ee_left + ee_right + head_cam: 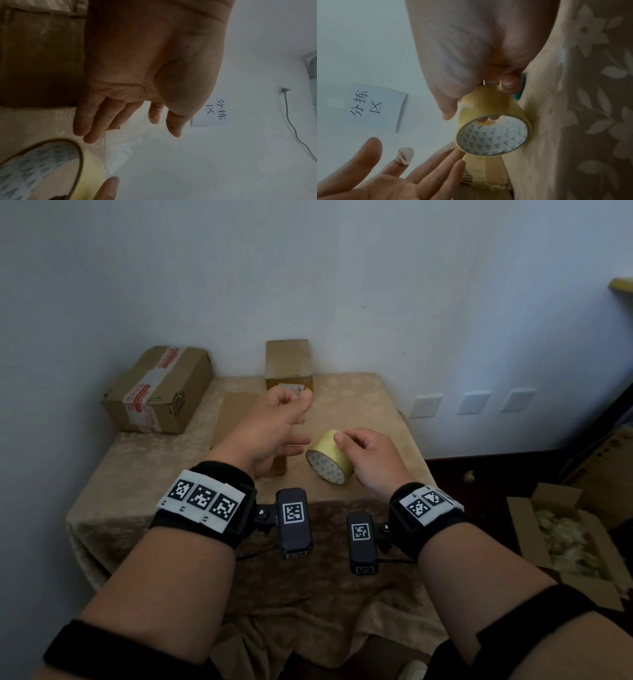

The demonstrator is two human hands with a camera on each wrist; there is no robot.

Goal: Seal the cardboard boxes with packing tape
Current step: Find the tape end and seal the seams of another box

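A yellow tape roll lies on its side just above the cloth-covered table. My right hand grips it, thumb on the outer band. My left hand hovers open beside the roll, fingers spread. A wrinkled clear film seems stuck to its index fingertip. Under the left hand lies a flat cardboard box. A taped box sits at the back left, and a small upright box stands against the wall.
An open carton of filling stands on the floor to the right. The white wall carries sockets, a paper sign and a cable. A teal thing shows partly behind my right fingers.
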